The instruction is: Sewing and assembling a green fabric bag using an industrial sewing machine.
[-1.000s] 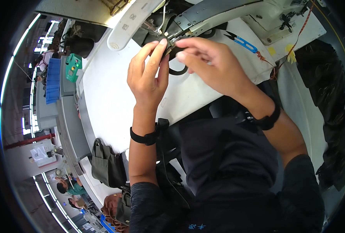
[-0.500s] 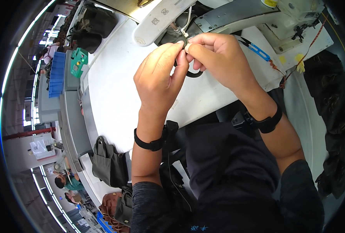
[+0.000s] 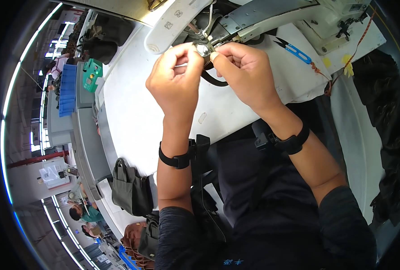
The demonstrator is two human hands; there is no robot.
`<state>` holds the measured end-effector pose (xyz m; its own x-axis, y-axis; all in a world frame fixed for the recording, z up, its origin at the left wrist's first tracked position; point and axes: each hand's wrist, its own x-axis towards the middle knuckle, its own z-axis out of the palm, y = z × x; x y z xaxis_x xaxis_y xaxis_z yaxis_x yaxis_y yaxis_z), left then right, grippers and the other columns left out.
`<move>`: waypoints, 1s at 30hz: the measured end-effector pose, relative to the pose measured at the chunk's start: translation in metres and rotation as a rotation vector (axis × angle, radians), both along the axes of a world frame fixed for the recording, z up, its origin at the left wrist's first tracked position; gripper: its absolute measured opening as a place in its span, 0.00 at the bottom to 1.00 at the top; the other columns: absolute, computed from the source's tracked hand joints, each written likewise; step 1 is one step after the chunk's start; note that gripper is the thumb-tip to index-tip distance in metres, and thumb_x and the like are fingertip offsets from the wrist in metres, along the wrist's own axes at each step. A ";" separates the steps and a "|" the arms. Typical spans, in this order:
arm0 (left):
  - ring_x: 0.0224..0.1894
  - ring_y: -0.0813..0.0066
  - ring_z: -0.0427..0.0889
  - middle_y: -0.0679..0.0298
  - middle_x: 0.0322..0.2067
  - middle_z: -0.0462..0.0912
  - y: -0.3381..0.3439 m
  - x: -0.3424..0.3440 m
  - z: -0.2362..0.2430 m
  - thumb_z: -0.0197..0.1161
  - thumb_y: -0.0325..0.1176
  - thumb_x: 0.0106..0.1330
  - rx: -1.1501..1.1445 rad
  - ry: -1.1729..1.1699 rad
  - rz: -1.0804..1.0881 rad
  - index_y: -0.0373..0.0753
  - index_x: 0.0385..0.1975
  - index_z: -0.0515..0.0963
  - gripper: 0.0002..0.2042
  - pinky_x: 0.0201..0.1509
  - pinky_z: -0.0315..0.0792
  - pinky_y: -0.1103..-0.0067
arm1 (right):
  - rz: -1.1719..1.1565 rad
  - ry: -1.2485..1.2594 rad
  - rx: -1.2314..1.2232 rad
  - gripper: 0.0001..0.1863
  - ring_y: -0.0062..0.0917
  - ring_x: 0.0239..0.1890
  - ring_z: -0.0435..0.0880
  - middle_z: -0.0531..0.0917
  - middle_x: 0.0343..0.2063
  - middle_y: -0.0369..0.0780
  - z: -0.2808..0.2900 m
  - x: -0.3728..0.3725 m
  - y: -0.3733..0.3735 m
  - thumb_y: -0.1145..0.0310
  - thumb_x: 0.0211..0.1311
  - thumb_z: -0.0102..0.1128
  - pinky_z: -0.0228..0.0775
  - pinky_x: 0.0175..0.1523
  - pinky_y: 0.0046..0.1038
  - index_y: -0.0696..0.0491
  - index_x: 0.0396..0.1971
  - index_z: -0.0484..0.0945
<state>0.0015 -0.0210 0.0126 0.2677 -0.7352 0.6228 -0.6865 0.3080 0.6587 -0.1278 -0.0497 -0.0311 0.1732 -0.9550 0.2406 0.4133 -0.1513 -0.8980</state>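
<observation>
At the far side of the white table, my right hand (image 3: 249, 72) is closed, thumb and forefinger pinching the end of a dark curved strap (image 3: 214, 81). The strap loops below the fingertips, and its pinched end is partly hidden. Just left of it, my left hand (image 3: 175, 76) is closed in a pinch, fingertips close to the same spot. Whatever lies between those fingertips is too small to make out. Both hands are right beside the needle area of a sewing machine (image 3: 272, 18), with a white rounded machine part (image 3: 166, 29) above the left hand.
Blue thread snips (image 3: 296, 51) on a reddish cord (image 3: 328, 85) lie right of my right hand. A dark handbag (image 3: 130, 191) stands at the table's left edge, brown bags (image 3: 134, 243) below it. Dark material (image 3: 379, 117) hangs at the far right. People sit in the left background.
My left fingertips have drawn away to the left from the right ones, opening a small gap. My right hand keeps its pinch on the strap. The whole view has shifted slightly.
</observation>
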 end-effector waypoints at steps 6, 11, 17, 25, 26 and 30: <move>0.37 0.78 0.86 0.61 0.36 0.89 0.001 0.002 -0.001 0.71 0.22 0.64 -0.082 -0.282 -0.097 0.35 0.41 0.87 0.07 0.38 0.83 0.80 | -0.013 0.041 -0.050 0.10 0.08 0.21 0.68 0.77 0.17 0.29 -0.003 -0.002 -0.001 0.71 0.67 0.61 0.60 0.25 0.19 0.59 0.25 0.79; 0.30 0.71 0.85 0.62 0.32 0.87 -0.005 0.006 -0.002 0.73 0.24 0.60 -0.167 -0.498 -0.078 0.36 0.35 0.84 0.06 0.33 0.79 0.77 | -0.052 0.099 -0.102 0.12 0.09 0.20 0.65 0.73 0.14 0.31 -0.005 -0.002 -0.002 0.71 0.66 0.61 0.58 0.24 0.20 0.59 0.23 0.75; 0.28 0.67 0.84 0.65 0.32 0.86 -0.013 0.027 0.022 0.75 0.27 0.56 -0.329 -0.919 -0.159 0.39 0.37 0.83 0.10 0.31 0.77 0.77 | 0.015 0.164 -0.070 0.06 0.05 0.25 0.69 0.78 0.23 0.26 0.000 -0.005 0.001 0.73 0.70 0.61 0.61 0.29 0.15 0.60 0.34 0.83; 0.32 0.67 0.84 0.65 0.36 0.86 -0.001 0.026 0.032 0.73 0.26 0.58 -0.110 -0.865 -0.238 0.39 0.40 0.85 0.11 0.34 0.77 0.75 | -0.013 0.165 -0.088 0.06 0.06 0.24 0.68 0.77 0.22 0.26 0.003 -0.005 0.003 0.74 0.69 0.61 0.59 0.28 0.15 0.61 0.34 0.82; 0.32 0.67 0.84 0.65 0.36 0.86 -0.001 0.025 0.029 0.73 0.26 0.58 -0.108 -0.863 -0.237 0.39 0.40 0.85 0.11 0.34 0.77 0.75 | -0.004 0.182 -0.094 0.06 0.06 0.24 0.68 0.77 0.22 0.26 0.003 -0.005 0.003 0.74 0.69 0.61 0.59 0.28 0.15 0.61 0.34 0.82; 0.33 0.67 0.84 0.65 0.35 0.85 0.001 0.021 0.022 0.72 0.22 0.57 -0.141 -0.819 -0.246 0.38 0.41 0.85 0.12 0.35 0.77 0.75 | -0.027 0.198 -0.090 0.06 0.06 0.25 0.68 0.78 0.23 0.26 0.002 -0.006 0.003 0.74 0.70 0.61 0.59 0.28 0.15 0.61 0.35 0.83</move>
<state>0.0220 -0.0204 0.0342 -0.4613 -0.6149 0.6396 -0.8312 0.5517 -0.0691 -0.1336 -0.0466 -0.0290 0.2006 -0.9361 0.2888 0.2247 -0.2430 -0.9436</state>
